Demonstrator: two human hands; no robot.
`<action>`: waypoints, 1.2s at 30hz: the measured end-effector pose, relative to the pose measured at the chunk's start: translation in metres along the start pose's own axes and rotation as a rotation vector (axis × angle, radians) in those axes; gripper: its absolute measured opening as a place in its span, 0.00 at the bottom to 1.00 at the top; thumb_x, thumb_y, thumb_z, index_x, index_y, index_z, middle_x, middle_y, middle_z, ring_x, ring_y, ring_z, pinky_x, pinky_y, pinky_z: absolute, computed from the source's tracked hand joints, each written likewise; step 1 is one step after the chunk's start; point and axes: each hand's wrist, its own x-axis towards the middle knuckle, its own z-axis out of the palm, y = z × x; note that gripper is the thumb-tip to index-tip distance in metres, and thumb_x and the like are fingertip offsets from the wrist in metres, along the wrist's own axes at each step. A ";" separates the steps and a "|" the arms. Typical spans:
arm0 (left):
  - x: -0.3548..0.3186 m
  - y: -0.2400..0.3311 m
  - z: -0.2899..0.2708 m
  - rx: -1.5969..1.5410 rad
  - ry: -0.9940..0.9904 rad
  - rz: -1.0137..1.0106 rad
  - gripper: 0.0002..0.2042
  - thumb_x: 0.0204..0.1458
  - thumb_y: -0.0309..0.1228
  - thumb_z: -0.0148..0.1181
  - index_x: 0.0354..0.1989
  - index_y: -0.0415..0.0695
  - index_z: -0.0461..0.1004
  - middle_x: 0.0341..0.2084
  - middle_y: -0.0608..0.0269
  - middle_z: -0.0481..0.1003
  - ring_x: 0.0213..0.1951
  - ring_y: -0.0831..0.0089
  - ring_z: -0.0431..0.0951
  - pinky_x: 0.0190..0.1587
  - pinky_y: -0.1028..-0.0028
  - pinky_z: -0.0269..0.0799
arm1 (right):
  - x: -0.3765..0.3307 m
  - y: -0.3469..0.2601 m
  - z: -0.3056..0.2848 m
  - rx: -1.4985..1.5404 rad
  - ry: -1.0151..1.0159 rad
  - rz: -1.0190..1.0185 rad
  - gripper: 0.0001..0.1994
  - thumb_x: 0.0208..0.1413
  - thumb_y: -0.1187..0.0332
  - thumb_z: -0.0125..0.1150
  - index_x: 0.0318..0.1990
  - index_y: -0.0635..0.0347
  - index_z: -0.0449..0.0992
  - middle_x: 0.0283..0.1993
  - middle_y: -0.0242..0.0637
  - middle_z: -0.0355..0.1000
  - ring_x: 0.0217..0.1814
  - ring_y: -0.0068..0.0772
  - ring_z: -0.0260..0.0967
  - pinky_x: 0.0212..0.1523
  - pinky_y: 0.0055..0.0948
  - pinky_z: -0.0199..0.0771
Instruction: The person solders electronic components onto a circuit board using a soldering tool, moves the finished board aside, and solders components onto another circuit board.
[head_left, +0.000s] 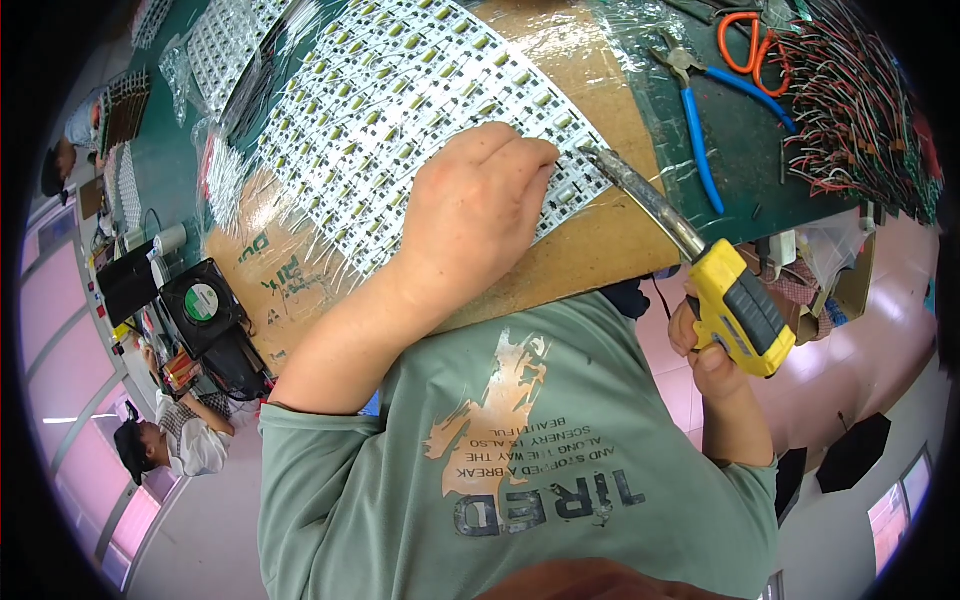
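A large white panel of circuit boards (345,120), set with rows of small yellow-green and black parts, lies on a brown cardboard sheet (630,235). My left hand (480,205) rests on the panel near its right edge, fingers curled and pressed together; what they pinch is hidden. My right hand (705,350) grips a yellow and black soldering gun (735,300) beyond the cardboard's near edge. Its long metal barrel slants up and left. The tip meets or hovers just over the panel's right edge, close to my left fingertips; contact cannot be made out.
Blue-handled cutters (695,135) and orange-handled scissors (745,50) lie at the upper right, beside a bundle of red, black and white wires (860,110). At the left stand a black fan (203,303) and bundled white wires (228,180). Another person (185,435) sits farther left.
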 end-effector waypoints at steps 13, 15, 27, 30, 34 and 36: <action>-0.010 0.000 0.003 0.137 -0.011 0.215 0.10 0.41 0.21 0.62 0.35 0.44 0.77 0.24 0.62 0.71 0.28 0.64 0.73 0.29 0.69 0.69 | -0.008 0.005 -0.006 0.028 -0.081 0.061 0.24 0.54 0.51 0.61 0.46 0.64 0.68 0.31 0.27 0.62 0.32 0.22 0.60 0.35 0.22 0.63; -0.011 -0.001 0.004 0.147 -0.020 0.214 0.10 0.42 0.21 0.62 0.35 0.44 0.77 0.24 0.62 0.71 0.28 0.65 0.73 0.29 0.69 0.69 | -0.001 0.000 -0.002 0.121 -0.117 0.060 0.22 0.54 0.52 0.61 0.44 0.63 0.68 0.29 0.27 0.60 0.30 0.21 0.59 0.32 0.22 0.61; -0.012 0.002 0.005 0.154 -0.015 0.202 0.10 0.41 0.21 0.63 0.35 0.44 0.77 0.24 0.62 0.71 0.27 0.65 0.73 0.28 0.69 0.70 | 0.000 -0.002 0.008 0.169 -0.008 0.184 0.37 0.42 0.44 0.70 0.50 0.63 0.64 0.23 0.29 0.58 0.23 0.22 0.57 0.23 0.21 0.55; -0.012 0.002 0.005 0.155 -0.006 0.201 0.10 0.41 0.21 0.63 0.35 0.44 0.76 0.25 0.62 0.71 0.27 0.65 0.73 0.29 0.69 0.70 | 0.004 -0.002 0.007 0.167 -0.074 0.114 0.28 0.49 0.50 0.64 0.47 0.63 0.65 0.24 0.27 0.57 0.23 0.21 0.55 0.24 0.21 0.55; -0.011 0.002 0.006 0.147 -0.023 0.200 0.10 0.41 0.21 0.63 0.35 0.44 0.76 0.25 0.62 0.71 0.28 0.64 0.73 0.29 0.69 0.70 | 0.007 -0.002 0.008 0.132 -0.106 0.010 0.19 0.56 0.56 0.59 0.43 0.63 0.66 0.24 0.25 0.55 0.24 0.19 0.52 0.27 0.22 0.55; -0.012 0.002 0.005 0.147 -0.018 0.200 0.10 0.41 0.21 0.63 0.35 0.44 0.76 0.25 0.62 0.71 0.28 0.64 0.73 0.29 0.69 0.70 | 0.006 -0.002 0.005 0.112 -0.126 0.027 0.19 0.56 0.56 0.59 0.42 0.63 0.65 0.24 0.25 0.55 0.24 0.19 0.52 0.26 0.22 0.55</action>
